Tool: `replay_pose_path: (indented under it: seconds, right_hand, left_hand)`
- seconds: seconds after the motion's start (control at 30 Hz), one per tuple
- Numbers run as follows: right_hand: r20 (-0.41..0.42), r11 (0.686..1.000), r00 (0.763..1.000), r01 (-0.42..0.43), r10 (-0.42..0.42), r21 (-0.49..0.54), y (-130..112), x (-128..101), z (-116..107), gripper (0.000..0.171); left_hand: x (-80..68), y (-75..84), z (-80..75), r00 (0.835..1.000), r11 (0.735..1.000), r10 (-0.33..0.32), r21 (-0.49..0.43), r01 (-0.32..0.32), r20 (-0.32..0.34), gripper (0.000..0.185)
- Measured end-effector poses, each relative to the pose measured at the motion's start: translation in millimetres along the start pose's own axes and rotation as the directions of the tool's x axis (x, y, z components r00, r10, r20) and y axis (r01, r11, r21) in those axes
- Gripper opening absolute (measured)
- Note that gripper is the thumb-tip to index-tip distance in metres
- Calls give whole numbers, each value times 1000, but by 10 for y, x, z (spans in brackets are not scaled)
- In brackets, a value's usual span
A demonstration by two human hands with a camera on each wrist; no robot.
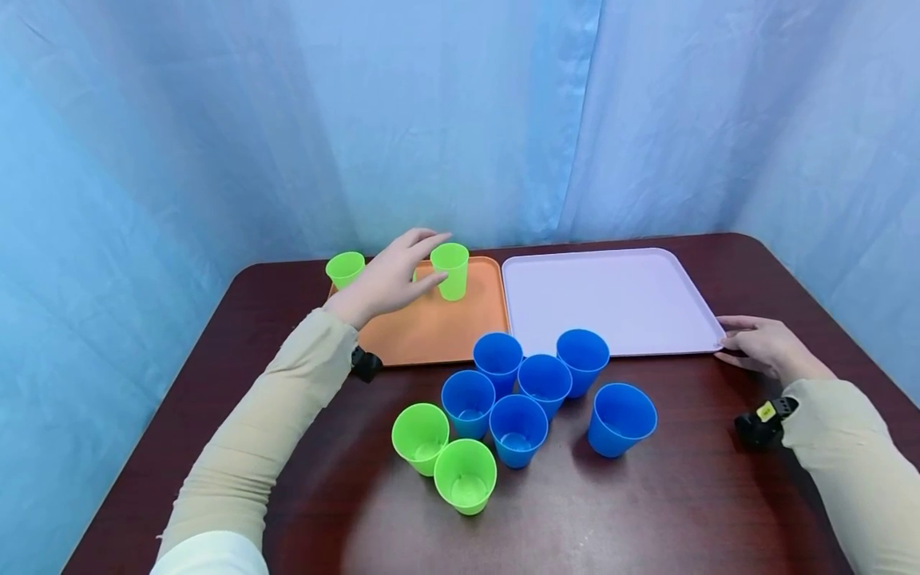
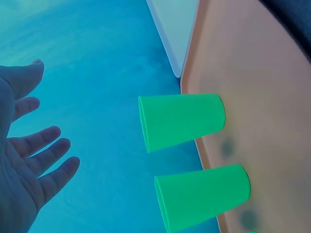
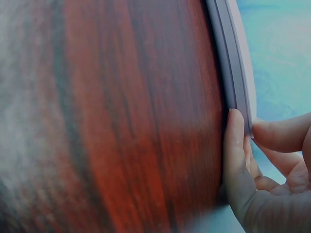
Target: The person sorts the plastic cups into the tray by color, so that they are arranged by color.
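- We see the left hand (image 1: 388,277) above the orange tray (image 1: 424,339), its fingers extended and spread apart.
- In the left wrist view we see a gap between that hand and two green cups standing upright on the tray.
- The first, the right green cup (image 1: 450,273), stands near the orange tray's back right corner; its neighbour, the middle green cup (image 2: 204,196), is mostly hidden by the fingers in the head view.
- We see a third, the left green cup (image 1: 346,269), by that tray's back left corner, partly behind the hand.
- We see the right hand (image 1: 771,345) clamped on the near right corner of the lilac tray (image 1: 604,303), the rim between thumb and fingers; we cannot tell whether that corner is lifted.
- Both trays lie side by side near the back edge of the table (image 1: 561,531), orange left, lilac right; we cannot tell whether their neighbouring edges touch.
- In front of the trays' near edges we see a bunch of five blue cups (image 1: 545,385), mouths up.
- A lone blue cup (image 1: 622,423) stands upright to the right of the bunch, before the lilac tray's near edge.
- At the bunch's left we see a loose green cup (image 1: 421,439) and, nearer the table's front edge, another green cup (image 1: 465,477).
- Beyond the table's back edge we see a blue curtain (image 1: 460,120).
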State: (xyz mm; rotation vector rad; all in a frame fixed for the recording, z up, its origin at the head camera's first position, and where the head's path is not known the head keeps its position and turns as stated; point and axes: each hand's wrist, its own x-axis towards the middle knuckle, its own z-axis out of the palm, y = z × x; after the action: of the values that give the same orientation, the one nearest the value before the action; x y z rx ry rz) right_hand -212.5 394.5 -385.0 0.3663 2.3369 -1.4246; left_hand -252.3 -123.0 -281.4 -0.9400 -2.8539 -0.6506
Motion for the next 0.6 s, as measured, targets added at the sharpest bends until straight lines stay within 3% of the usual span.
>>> replay_pose_path:
  seconds: [0.6]
  right_hand:
    - [-8,999,1000,5,-5,-36,-3,30,27,66]
  left_hand:
    - [-582,195,-35,988,990,142,3,-142,-63,57]
